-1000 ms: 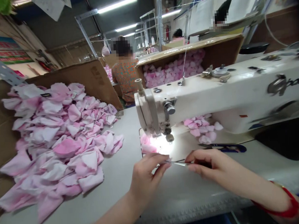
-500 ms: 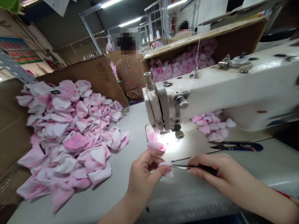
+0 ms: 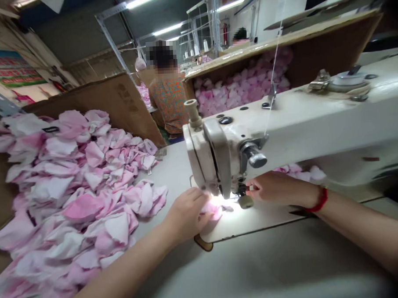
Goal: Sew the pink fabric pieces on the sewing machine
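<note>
Head view: the left hand (image 3: 188,215) lies flat, fingers together, on a pink fabric piece (image 3: 212,211) on the sewing machine (image 3: 225,152) bed. The right hand (image 3: 269,185) is narrowed just beside the presser foot (image 3: 245,202); whether it holds anything is hidden. Risk: running the machine with fingertips this close could cause a needle puncture.

Left hand (image 3: 187,215) on pink fabric (image 3: 211,211), right hand (image 3: 273,185) seemingly at sewing machine (image 3: 317,135)
</note>
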`<state>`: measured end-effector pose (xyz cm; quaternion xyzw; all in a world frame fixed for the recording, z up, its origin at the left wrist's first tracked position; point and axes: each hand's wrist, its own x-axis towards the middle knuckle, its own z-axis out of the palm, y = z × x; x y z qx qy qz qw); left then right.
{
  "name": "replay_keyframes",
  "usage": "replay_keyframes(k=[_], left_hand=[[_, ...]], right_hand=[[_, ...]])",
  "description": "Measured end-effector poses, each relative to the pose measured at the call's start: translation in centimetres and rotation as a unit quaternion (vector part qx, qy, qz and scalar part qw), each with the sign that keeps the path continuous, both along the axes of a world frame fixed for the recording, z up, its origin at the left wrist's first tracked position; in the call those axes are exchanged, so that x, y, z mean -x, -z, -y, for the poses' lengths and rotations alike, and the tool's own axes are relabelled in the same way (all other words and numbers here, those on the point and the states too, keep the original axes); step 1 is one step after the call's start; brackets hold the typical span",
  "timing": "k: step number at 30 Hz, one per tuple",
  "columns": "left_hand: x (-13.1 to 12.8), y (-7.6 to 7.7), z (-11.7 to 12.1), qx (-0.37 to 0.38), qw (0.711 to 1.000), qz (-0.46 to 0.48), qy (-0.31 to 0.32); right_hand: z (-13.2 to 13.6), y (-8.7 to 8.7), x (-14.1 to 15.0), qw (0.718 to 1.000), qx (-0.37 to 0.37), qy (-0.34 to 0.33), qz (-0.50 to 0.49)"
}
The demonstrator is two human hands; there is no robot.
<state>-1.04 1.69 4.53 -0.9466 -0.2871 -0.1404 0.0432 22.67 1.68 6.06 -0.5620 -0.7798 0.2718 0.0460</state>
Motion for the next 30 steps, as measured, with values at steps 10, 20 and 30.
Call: replay_keyframes(k=[10,20,30], left_hand=[[-0.7,2.6,1.1,-0.037,0.995,0.079,-0.038],[-1.0,3.2,1.1,-0.07,0.993,0.089,-0.041],[-0.8,3.4,1.4,-0.068,0.99,0.063,-0.103]], right_hand=[[0.0,1.3,-0.8,0.99,0.1,0.02,-0.092],[1.1,3.3,2.2,0.996,-0.062,0.055,-0.026],[2.0,2.1,2.9,0.993,-0.098,-0.003,0.059]])
